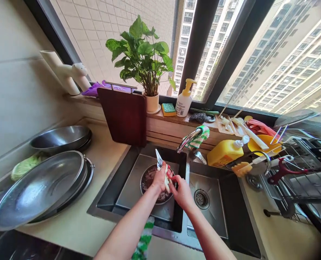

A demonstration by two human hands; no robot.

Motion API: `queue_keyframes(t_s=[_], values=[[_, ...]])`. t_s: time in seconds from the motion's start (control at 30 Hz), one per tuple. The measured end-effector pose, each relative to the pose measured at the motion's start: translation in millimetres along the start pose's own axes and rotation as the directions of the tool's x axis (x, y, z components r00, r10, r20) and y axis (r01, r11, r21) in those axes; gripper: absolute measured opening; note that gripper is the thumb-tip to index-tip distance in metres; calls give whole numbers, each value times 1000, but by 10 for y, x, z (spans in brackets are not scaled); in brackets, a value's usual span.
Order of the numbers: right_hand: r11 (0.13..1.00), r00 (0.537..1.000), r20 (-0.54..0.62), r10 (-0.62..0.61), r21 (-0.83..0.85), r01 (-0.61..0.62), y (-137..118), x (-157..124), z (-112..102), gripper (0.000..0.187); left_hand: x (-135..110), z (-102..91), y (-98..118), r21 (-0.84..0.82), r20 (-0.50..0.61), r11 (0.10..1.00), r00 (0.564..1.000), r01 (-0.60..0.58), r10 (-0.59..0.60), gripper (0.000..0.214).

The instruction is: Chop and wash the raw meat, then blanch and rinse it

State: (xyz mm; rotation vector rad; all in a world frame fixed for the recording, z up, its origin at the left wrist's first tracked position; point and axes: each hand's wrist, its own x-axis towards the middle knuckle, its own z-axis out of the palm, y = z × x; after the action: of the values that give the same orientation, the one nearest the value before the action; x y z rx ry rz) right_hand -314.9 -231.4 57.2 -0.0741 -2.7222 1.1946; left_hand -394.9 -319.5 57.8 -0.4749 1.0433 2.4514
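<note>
Over the left basin of the sink (128,184), my left hand (159,177) is closed around what look like scissors, their pointed metal blades (158,158) aimed away from me. A pale, elongated piece (166,180) shows along my left palm; whether it is a handle or food I cannot tell. My right hand (180,189) meets it from the right with bent fingers pinched together, and what they grip is hidden. Beneath both hands a round metal bowl (143,189) holds dark pinkish pieces, like meat, in liquid.
The faucet (189,139) rises behind the sink divider. A dark cutting board (124,117) leans at the back. Large pans (45,184) sit on the left counter. A yellow bottle (224,153) and a dish rack (293,180) are at right; a potted plant (151,101) lines the sill.
</note>
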Motion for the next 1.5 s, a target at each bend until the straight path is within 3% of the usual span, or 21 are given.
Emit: queue_keyframes(t_s=[0.17,0.3,0.43,0.53,0.63,0.73,0.87,0.93,1.0,1.07,1.13,1.17,1.23,1.3,1.4,1.5], values=[[991,994,22,103,-83,-101,-121,-216,-26,11,-251,-12,34,25,39,998,997,66,-67,50],[974,977,-119,178,-117,-192,-185,-439,165,9,-415,-86,-41,44,85,997,994,66,-70,49],[946,929,-233,288,-83,-314,-173,-587,402,5,-530,-192,-160,110,90,993,995,33,-43,40],[927,903,-209,374,45,-373,-143,-710,309,6,-587,-247,-211,131,11,976,984,174,-177,29],[959,963,-115,243,176,-221,-114,-912,26,18,-656,-274,-259,101,-60,899,905,426,-422,31],[995,995,-94,30,102,-21,-42,-1123,-176,40,-769,-259,-371,115,-29,793,800,598,-600,35],[1000,966,-257,6,18,-2,130,-1244,-308,25,-957,-90,-593,317,200,652,623,689,-756,44],[998,921,-386,53,55,-35,240,-1223,-526,22,-1031,44,-704,423,285,642,579,639,-764,48],[984,829,-533,167,142,-107,375,-1163,-935,31,-1080,156,-814,493,287,668,621,557,-730,45],[954,695,-654,300,227,-197,547,-1076,-1491,41,-1107,195,-923,542,236,694,707,474,-667,41],[926,580,-726,370,238,-293,752,-972,-2081,48,-1116,141,-1015,554,165,716,787,424,-594,36],[914,549,-743,382,215,-345,860,-917,-2348,50,-1114,83,-1047,546,130,727,815,417,-565,33],[885,507,-770,386,155,-440,1066,-807,-2774,49,-1095,-67,-1076,499,56,752,849,431,-525,23],[855,487,-779,395,118,-505,1241,-706,-3033,47,-1066,-226,-1056,423,-15,775,858,470,-513,10],[816,477,-749,460,144,-560,1439,-620,-3168,46,-1074,-411,-955,313,-116,801,858,510,-501,10],[813,469,-742,479,173,-556,1620,-661,-3153,50,-1192,-522,-825,289,-126,852,899,437,-419,7]])
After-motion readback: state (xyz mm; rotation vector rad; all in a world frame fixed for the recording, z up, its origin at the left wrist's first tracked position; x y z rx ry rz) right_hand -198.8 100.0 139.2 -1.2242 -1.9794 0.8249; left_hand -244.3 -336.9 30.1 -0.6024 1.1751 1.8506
